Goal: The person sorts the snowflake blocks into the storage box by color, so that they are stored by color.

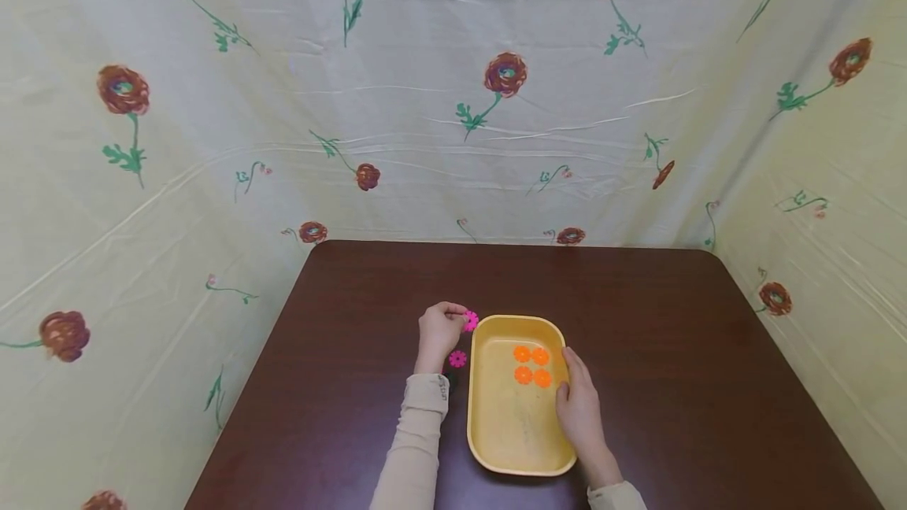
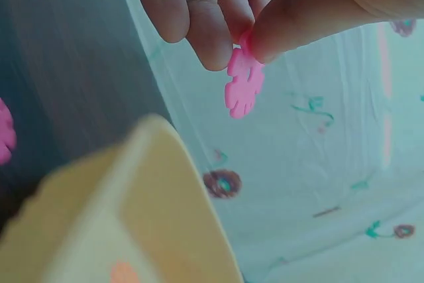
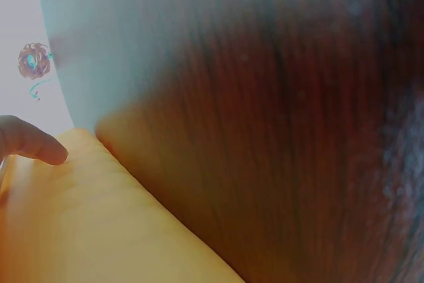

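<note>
a pink flower piece (image 2: 244,84) is pinched in the left hand (image 1: 439,329) just left of the yellow tray (image 1: 496,431), seemingly mid-transfer. right hand (image 1: 581,408) fingers lie relaxed along the tray's right rim. four orange pieces (image 1: 531,365) lie inside; another pink piece (image 1: 457,359) waits on the bench (image 1: 673,352). next calls for release over the tray.

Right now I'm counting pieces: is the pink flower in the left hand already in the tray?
Out. The left hand pinches the pink flower beside the yellow tray.
</note>
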Demonstrator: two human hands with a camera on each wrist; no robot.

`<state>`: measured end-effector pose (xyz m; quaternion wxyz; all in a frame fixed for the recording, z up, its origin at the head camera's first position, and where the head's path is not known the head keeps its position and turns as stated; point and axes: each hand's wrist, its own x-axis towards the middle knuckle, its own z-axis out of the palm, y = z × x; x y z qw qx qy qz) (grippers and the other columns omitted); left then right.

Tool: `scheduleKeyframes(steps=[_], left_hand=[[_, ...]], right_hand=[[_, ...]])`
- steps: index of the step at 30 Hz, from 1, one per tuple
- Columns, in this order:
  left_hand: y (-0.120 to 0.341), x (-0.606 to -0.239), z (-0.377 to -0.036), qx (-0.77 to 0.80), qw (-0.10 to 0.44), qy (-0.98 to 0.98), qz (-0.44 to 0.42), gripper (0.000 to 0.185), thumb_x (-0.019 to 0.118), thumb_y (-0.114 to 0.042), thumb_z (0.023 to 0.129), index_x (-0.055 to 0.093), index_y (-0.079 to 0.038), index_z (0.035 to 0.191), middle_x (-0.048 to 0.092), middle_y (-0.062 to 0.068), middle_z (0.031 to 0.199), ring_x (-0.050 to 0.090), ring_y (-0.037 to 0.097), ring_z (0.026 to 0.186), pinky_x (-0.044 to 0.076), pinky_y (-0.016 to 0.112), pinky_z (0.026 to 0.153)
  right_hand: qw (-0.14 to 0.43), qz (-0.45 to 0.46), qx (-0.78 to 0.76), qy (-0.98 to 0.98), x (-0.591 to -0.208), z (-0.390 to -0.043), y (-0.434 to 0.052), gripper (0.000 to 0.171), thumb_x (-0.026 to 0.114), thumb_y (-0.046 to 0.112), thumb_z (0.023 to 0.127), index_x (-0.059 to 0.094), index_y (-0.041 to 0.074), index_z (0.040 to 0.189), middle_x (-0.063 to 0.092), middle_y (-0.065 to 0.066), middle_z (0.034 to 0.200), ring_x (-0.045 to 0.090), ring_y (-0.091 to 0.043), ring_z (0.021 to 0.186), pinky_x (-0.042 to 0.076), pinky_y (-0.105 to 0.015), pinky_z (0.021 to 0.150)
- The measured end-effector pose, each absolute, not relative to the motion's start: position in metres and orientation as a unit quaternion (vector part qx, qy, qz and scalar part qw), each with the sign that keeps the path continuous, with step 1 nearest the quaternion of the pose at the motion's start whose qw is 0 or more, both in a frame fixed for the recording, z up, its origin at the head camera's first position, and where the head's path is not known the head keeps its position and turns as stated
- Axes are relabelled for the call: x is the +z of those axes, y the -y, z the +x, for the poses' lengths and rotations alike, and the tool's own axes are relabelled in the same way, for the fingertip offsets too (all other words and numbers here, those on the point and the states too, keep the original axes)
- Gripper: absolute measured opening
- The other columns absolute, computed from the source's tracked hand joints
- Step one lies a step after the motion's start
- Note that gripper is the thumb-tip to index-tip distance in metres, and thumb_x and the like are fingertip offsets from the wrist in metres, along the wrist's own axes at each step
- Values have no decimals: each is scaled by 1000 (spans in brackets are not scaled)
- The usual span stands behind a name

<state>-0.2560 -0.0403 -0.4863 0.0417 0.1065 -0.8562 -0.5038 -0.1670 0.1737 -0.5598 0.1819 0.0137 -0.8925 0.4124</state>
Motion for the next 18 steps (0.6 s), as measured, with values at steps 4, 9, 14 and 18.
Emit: scheduleKeyframes(steps=[4, 9, 14, 18], left_hand=[[24, -484, -254, -513, 31, 853, 93, 7, 66, -10, 81, 69, -6, 86, 63, 5, 72, 57, 13, 63, 48, 26, 56], [5, -483, -251, -525, 12, 848, 75, 7, 66, -9, 81, 69, -5, 86, 62, 4, 70, 56, 13, 60, 47, 25, 56], [-10, -487, -249, -517, 0, 854, 54, 5, 66, -7, 80, 68, -5, 84, 61, 2, 66, 55, 12, 56, 43, 23, 52], [-22, -491, -246, -512, -13, 858, 42, 4, 67, -7, 80, 68, -4, 82, 61, 1, 64, 55, 9, 54, 41, 20, 50]], right_hand=[[193, 18, 412, 890, -561, -167, -174, 51, 48, -16, 80, 42, -9, 130, 43, -24, 133, 42, -39, 121, 34, -51, 97], [196, 16, 412, 890, -562, -168, -173, 51, 49, -15, 80, 42, -8, 130, 43, -23, 133, 43, -38, 120, 35, -51, 96], [188, 10, 414, 891, -563, -168, -174, 51, 49, -15, 80, 42, -7, 130, 43, -22, 134, 42, -38, 121, 34, -51, 97], [190, 13, 416, 889, -562, -168, -175, 51, 49, -15, 80, 42, -7, 130, 42, -23, 134, 42, -38, 121, 34, -50, 98]])
